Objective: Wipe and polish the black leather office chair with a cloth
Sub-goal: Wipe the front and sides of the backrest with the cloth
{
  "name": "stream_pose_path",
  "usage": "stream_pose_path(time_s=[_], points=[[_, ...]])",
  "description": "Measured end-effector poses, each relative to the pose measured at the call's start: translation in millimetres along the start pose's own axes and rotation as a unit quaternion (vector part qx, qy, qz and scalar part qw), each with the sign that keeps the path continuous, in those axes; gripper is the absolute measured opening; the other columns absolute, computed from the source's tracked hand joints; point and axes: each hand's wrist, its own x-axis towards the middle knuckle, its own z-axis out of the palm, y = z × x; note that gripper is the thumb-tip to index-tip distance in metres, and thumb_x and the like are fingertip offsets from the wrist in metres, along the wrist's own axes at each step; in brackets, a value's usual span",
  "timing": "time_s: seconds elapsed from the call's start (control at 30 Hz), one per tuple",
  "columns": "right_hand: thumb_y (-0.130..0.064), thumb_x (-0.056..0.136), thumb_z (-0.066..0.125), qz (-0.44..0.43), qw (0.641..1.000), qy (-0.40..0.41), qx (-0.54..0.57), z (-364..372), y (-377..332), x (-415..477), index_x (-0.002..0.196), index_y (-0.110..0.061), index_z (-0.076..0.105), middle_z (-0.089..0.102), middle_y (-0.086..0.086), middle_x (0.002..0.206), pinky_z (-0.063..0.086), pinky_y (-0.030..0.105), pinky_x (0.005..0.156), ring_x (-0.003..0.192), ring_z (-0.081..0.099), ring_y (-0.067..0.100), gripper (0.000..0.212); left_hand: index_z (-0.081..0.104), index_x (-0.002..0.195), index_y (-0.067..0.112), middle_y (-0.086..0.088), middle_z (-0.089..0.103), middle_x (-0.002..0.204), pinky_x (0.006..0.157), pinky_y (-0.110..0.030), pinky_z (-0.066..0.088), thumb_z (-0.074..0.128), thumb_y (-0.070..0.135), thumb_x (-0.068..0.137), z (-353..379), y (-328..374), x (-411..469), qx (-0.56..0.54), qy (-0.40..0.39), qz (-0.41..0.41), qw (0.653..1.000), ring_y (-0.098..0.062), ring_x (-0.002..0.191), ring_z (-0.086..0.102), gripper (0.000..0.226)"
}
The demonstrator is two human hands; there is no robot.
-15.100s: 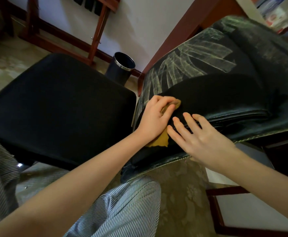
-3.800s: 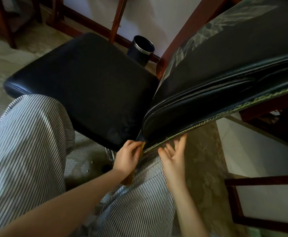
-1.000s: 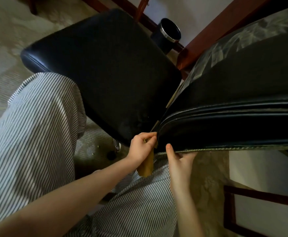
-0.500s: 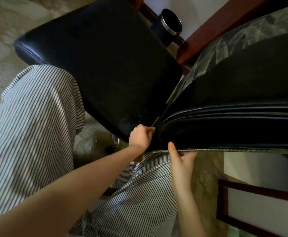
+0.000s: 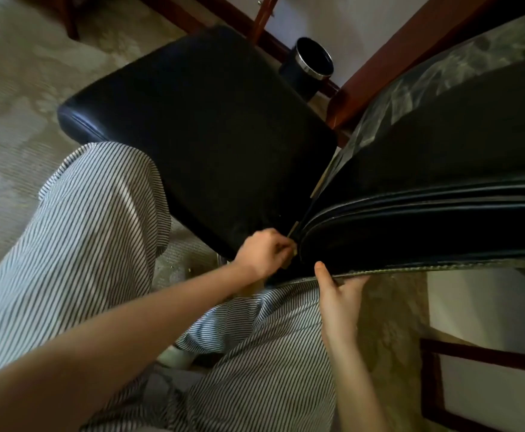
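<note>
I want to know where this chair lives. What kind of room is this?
Probably an office or study, though little of the room shows. There is a black leather chair, a small black waste bin with a shiny rim by the wall, patterned carpet and dark red wooden furniture.

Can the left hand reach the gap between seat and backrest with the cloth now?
Probably yes: the left hand, gripping the cloth, sits at the near end of the gap with nothing between. The right hand holds the lower edge of the backrest, clear of it.
</note>
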Motion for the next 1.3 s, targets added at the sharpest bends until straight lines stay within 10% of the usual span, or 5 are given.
stream_pose_path(time_s=[0.3,0.57,0.87,1.2,1.3], points=[[-0.023,0.091,0.059,0.034,0.998,-0.007,-0.054,-4.2,-8.7,-5.5,0.148,-0.012,0.012,0.047,0.009,0.139,0.028,0.017,0.083,0.121,0.049,0.025,0.075,0.057,0.124,0.022,-0.006,0.048,0.117,0.080,-0.035,0.040,0.039,0.025,0.099,-23.5,-37.0,76.6,0.342,-0.026,0.126,0.931,-0.026,0.101,0.046,0.031],[-0.019,0.090,0.060,0.045,0.997,0.004,-0.067,0.2,-10.3,-3.1,0.147,-0.012,0.016,0.047,0.009,0.138,0.027,0.019,0.087,0.124,0.046,0.027,0.072,0.072,0.095,0.020,-0.004,0.063,0.089,0.060,-0.026,0.049,0.074,0.020,0.073,-9.9,-64.0,35.2,0.343,-0.012,0.300,0.890,-0.022,0.065,0.055,0.023],[-0.022,0.091,0.059,0.057,0.996,0.003,-0.070,2.7,-9.4,-5.4,0.149,-0.012,0.007,0.044,0.009,0.141,0.032,0.028,0.100,0.127,0.044,0.027,0.079,0.066,0.106,0.030,0.000,0.060,0.107,0.065,-0.028,0.051,0.058,0.024,0.086,-50.8,-92.8,44.9,0.348,-0.139,0.496,0.783,-0.020,0.081,0.055,0.022],[-0.023,0.091,0.059,0.057,0.995,0.002,-0.086,3.2,-5.7,0.5,0.149,-0.013,0.008,0.045,0.007,0.140,0.031,0.023,0.094,0.127,0.044,0.026,0.078,0.060,0.121,0.023,-0.010,0.046,0.116,0.086,-0.036,0.038,0.044,0.017,0.097,-16.1,-19.4,106.8,0.292,-0.019,0.059,0.954,-0.029,0.107,0.042,0.030],[-0.023,0.092,0.058,0.056,0.994,-0.004,-0.089,1.1,-3.9,-0.6,0.149,-0.012,0.005,0.043,0.008,0.142,0.028,0.018,0.091,0.128,0.043,0.025,0.079,0.059,0.122,0.021,-0.009,0.046,0.115,0.084,-0.034,0.036,0.044,0.016,0.097,0.7,-25.7,91.2,0.292,0.008,0.058,0.955,-0.027,0.104,0.042,0.030]])
